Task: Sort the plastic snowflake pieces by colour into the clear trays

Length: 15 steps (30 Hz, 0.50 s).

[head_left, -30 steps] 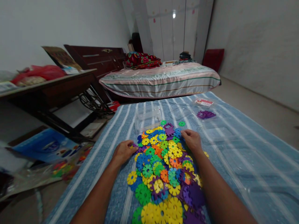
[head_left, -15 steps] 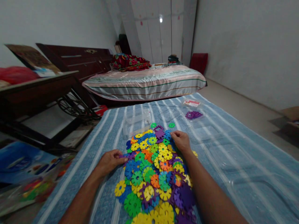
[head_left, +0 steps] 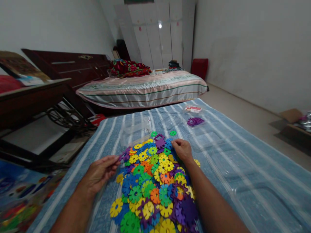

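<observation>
Left hand (head_left: 99, 173) lifted, pinching purple piece (head_left: 124, 156); right hand (head_left: 182, 149) curled (pile (head_left: 155, 181) runs near-far).

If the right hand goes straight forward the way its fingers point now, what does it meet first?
Probably the blue disc at the far edge of the pile, right by the right hand, then the purple piece beyond. Its fingers point forward-left. Depth is hard to judge here.

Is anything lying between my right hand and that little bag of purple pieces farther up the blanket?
Nothing solid blocks it. Between the right hand and the bag of purple pieces there is only bare striped blanket; one loose green disc lies just left of that line.
</observation>
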Tool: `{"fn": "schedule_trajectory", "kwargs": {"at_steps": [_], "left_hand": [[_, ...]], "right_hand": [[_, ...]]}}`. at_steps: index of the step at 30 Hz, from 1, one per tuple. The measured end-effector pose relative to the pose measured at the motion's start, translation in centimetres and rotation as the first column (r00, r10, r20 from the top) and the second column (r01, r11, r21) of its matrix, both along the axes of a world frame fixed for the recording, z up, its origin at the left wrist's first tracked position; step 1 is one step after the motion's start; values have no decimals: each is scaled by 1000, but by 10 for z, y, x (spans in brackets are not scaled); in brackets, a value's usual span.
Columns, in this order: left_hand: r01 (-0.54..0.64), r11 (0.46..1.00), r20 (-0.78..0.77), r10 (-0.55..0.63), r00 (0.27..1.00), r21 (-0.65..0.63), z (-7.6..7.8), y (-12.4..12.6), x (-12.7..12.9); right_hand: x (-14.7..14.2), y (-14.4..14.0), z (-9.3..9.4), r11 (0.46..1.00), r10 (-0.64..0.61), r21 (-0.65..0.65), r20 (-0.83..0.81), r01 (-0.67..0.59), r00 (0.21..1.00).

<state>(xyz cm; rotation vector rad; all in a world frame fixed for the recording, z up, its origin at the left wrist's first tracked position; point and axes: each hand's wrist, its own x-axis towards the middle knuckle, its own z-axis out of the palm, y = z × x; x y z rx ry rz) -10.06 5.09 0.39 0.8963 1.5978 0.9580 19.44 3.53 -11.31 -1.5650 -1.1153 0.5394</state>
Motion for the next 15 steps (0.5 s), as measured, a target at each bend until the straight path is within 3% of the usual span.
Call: {"fn": "schedule_trajectory", "kwargs": {"at_steps": [5,8,11,13,15], "left_hand": [[164,986,189,-157,969,-24,-4,13,75],[287,956,275,-292,916,60,8,27,139],[378,905,389,-426,817,196,25,42,201],[451,875,354,-484,800,176,27,49,228],[484,865,260,-502,825,134,21,51,236]], "right_hand": [[-1,1,-2,1000,0,-10,-11,0,1000],[-1,2,-2,1000,-2,-6,-3,2,1000],[0,2,-2,1000,10,4,-20,-10,1000],[0,2,-2,1000,17,15,-34,-16,999],[0,2,-1,1000,14,23,-30,-14,999]]}}
